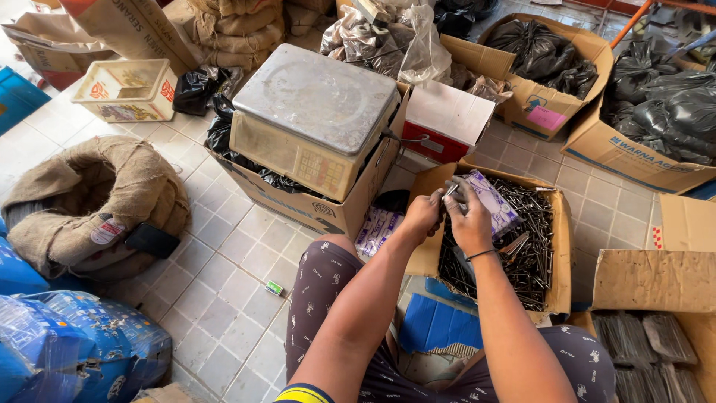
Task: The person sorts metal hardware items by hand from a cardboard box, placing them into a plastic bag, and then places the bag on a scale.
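We reach both bare forearms out toward one o'clock. Our left hand [423, 215] and right hand [470, 220] meet side by side, fingers curled shut.

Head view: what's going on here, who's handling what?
A person sits on the tiled floor, both hands over an open cardboard box full of dark nails. The left hand and right hand meet above the box, their fingers pinching a small bunch of nails between them. A purple packet lies on the nails. A weighing scale sits on another box just ahead, its pan bare. Bags and cartons crowd around.
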